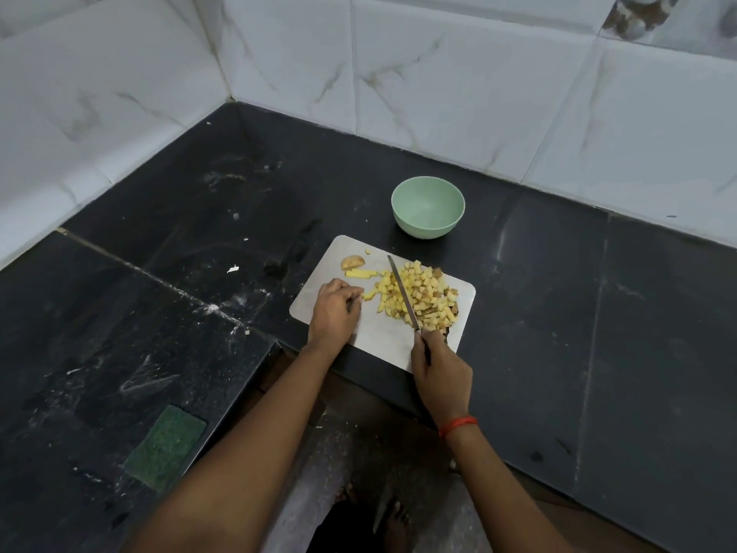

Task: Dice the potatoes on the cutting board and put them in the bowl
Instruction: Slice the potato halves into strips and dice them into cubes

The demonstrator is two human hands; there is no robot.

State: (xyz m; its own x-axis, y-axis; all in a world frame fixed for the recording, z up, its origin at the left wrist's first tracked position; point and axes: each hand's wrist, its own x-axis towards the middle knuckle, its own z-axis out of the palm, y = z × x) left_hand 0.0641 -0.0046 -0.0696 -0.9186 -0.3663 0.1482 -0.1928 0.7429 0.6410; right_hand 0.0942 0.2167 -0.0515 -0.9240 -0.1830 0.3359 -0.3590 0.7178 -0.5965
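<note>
On the board (379,341), our right hand (438,369) grips the knife (402,291), pointing eleven o'clock; left hand (335,309) curled, grip unclear.

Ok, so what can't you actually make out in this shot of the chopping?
All in the head view:
Knife handle: wrapped inside the right hand.
Left hand fingertips: curled under, so whether they pinch the potato strips is unclear.
Cutting board surface under the diced potatoes: covered by the pile.
White specks on the counter: too small to identify.
</note>
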